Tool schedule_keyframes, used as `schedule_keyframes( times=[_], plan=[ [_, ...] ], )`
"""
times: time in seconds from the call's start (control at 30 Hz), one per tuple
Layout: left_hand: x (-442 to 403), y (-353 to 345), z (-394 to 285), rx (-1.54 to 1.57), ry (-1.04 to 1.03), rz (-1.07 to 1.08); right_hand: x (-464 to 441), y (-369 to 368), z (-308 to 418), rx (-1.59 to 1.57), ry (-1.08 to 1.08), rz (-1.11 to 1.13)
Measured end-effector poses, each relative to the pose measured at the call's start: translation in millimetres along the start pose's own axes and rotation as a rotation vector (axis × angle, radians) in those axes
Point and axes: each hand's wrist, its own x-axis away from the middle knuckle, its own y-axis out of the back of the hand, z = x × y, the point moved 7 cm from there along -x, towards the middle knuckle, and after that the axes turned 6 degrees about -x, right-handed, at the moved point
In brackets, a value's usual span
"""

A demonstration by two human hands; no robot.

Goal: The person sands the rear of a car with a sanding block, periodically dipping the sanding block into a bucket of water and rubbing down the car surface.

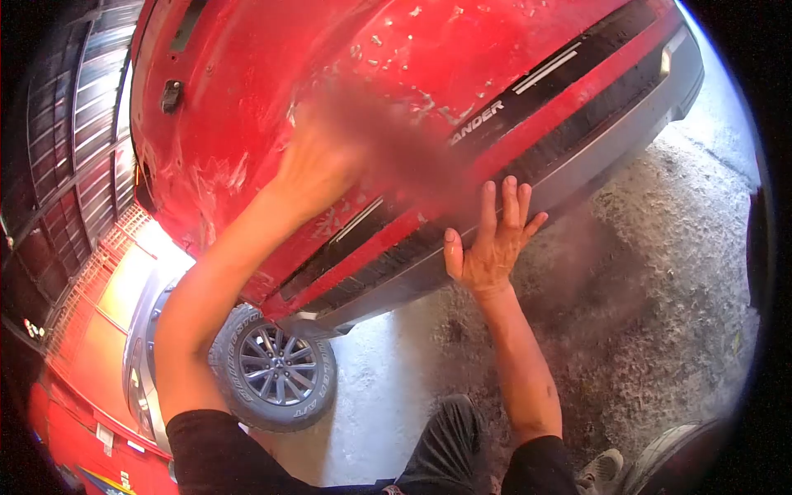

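Note:
A large red car body panel (pixel 495 41) fills the upper view, its surface scuffed and streaked with pale patches. Across it runs a black trim strip (pixel 474 132) with white lettering that reads "ANDER". A grey lower edge (pixel 586 157) borders the panel. My left hand (pixel 322 157) is over the red surface, left of the lettering. Blur and a dark smear cover its fingers, so whatever it holds is hidden. My right hand (pixel 491 247) is open, fingers spread, its fingertips at the grey lower edge.
A wheel with an off-road tyre (pixel 280 367) stands at lower left. Beyond my left arm is another red vehicle (pixel 91 404). A corrugated metal wall (pixel 62 140) rises at far left. Rough concrete floor (pixel 660 231) extends right, with shoes (pixel 606 470) at the bottom.

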Motion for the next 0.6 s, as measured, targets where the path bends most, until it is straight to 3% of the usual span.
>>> schedule_keyframes(
  times=[0.1, 0.2, 0.3, 0.43, 0.53, 0.6],
  plan=[
    [23, -8, 6, -0.055, 0.074, -0.005, 0, -1, -1, -0.026, 0.016, -0.031],
    [-10, -11, 1, 0.004, -0.015, -0.031, 0, -2, 0, -0.011, -0.011, -0.021],
    [24, -3, 8, -0.035, 0.023, 0.012, -1, 0, 2, 0.002, -0.014, -0.004],
    [20, -19, 7, -0.047, 0.0, -0.084, -1, -2, 2, -0.036, -0.01, -0.053],
    [-17, -14, -2, -0.025, -0.063, 0.026, -2, 0, 3, -0.005, -0.014, -0.011],
    [1, 0, 7, -0.002, -0.031, 0.061, -1, 1, 4, -0.017, -0.002, -0.01]
  ],
)
